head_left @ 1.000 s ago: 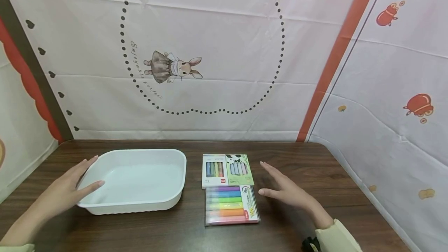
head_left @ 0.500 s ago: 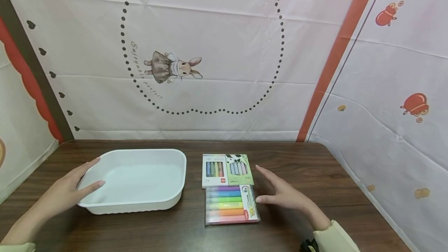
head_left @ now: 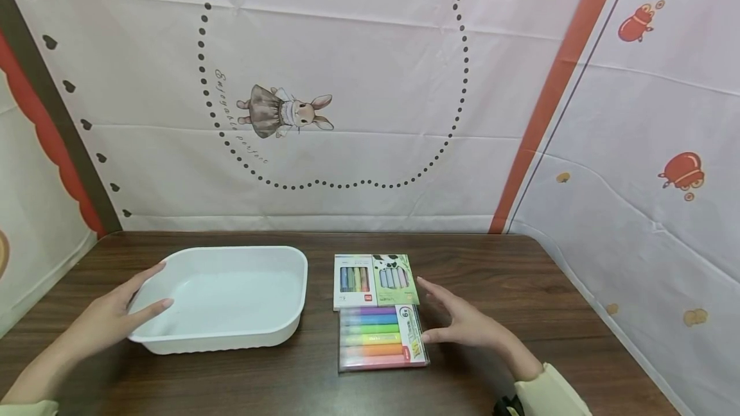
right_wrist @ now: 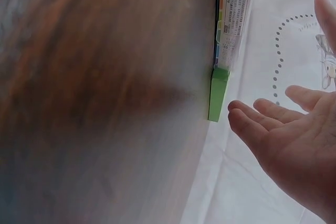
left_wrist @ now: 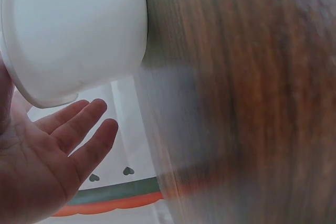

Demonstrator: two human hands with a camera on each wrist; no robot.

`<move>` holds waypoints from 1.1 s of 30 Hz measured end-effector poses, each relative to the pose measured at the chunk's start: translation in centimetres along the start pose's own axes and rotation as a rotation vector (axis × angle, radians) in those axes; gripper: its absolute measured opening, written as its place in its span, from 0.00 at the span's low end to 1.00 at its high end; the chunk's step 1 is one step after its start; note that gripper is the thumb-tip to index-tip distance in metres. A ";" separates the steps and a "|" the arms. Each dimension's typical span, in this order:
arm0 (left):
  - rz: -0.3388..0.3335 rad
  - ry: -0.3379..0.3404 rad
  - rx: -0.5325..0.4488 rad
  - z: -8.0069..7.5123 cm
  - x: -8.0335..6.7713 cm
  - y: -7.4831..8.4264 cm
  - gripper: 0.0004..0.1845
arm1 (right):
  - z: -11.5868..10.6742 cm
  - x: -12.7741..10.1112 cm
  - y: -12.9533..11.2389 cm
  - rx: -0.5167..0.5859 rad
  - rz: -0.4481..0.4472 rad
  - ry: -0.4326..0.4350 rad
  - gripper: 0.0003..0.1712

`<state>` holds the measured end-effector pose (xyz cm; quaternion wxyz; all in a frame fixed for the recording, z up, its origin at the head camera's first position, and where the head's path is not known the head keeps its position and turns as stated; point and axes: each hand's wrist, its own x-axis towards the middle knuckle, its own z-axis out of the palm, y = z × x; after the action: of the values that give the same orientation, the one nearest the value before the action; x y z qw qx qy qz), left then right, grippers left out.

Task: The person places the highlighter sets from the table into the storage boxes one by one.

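Observation:
A white plastic tub (head_left: 225, 294) with a raised rim stands on the left of the table. My left hand (head_left: 112, 313) rests at its left end, the thumb over the rim and the other fingers along the outside. In the left wrist view those fingers (left_wrist: 94, 148) are extended beside the tub wall (left_wrist: 79, 30). My right hand (head_left: 465, 320) hovers spread at the right edge of a clear pack of thick rainbow-coloured markers (head_left: 370, 339). Behind that pack lie a white box of coloured sticks (head_left: 354, 281) and a green cow-print box of pastel sticks (head_left: 396, 280), side by side.
The dark wooden table (head_left: 491, 255) ends at a white printed cloth (head_left: 376, 82) hung behind it. More cloth (head_left: 636, 210) closes off the right side. A dark band (head_left: 509, 405) shows at my right sleeve (head_left: 549, 393).
My right hand has moved left, toward the marker pack and the green box. My left hand stays at the tub, and the packs lie where they were.

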<state>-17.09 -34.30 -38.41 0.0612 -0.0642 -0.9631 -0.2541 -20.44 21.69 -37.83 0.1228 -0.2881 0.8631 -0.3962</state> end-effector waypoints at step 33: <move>-0.013 -0.119 -0.223 0.3 0.0 -1.8 0.37 | 0.1 0.7 0.3 -0.024 -0.005 -0.130 0.49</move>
<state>-17.39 -35.71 -39.50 -0.0051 -0.0795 -0.9313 -0.3555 -21.04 21.35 -38.09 0.1742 -0.3167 0.8573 -0.3666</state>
